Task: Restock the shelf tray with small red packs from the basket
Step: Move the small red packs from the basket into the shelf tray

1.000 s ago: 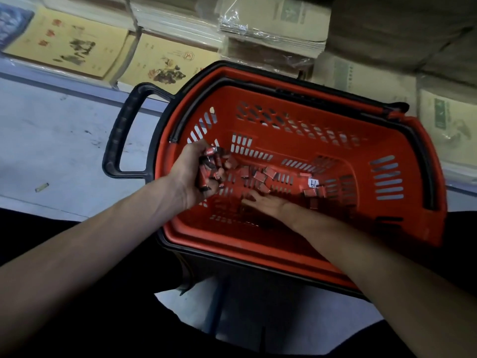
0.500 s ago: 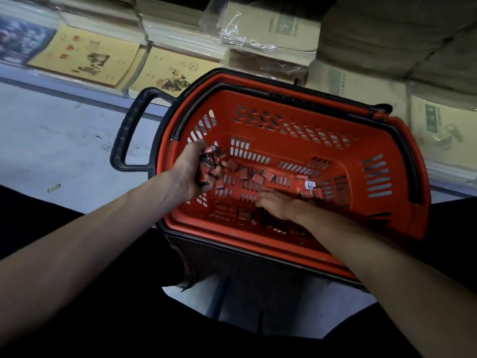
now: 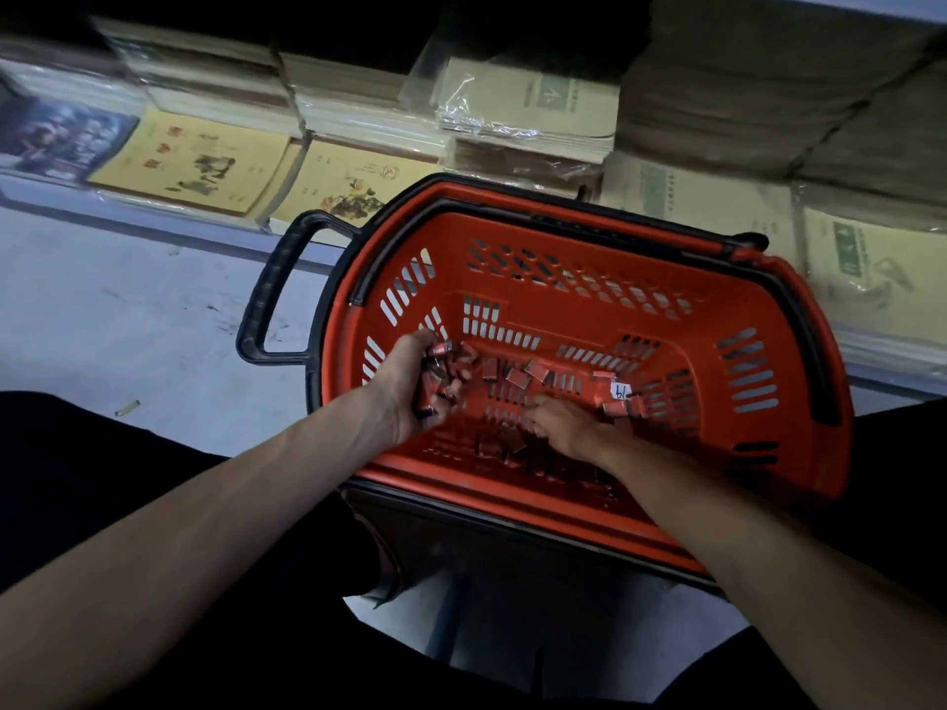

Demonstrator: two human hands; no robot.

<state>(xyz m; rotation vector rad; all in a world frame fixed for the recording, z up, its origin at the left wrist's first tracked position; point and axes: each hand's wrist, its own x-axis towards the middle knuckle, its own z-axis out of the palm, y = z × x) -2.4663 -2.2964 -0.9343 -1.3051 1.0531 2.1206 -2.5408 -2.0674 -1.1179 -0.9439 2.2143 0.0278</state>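
Small red packs [image 3: 517,376] lie scattered on the slotted floor of the red plastic basket [image 3: 563,248]. The left hand [image 3: 410,397], cupped by the left wall, grips a bunched handful of them. The right hand [image 3: 574,430] reaches in from the near side, its fingers now curled onto loose packs where they lay flat a second ago; whether it pinches one cannot be told.

Readable marks, head view:
- White tag [image 3: 621,391] lying among the small red packs [image 3: 517,376] on the floor of the basket [image 3: 589,258]: two handwritten dark digits, first "1", second either "4" or "9"; cannot tell which.
- Yellow booklet covers [image 3: 194,166] on the shelf: red characters, too blurred to read.
- Brown booklet covers [image 3: 553,99]: green printed blocks, illegible.
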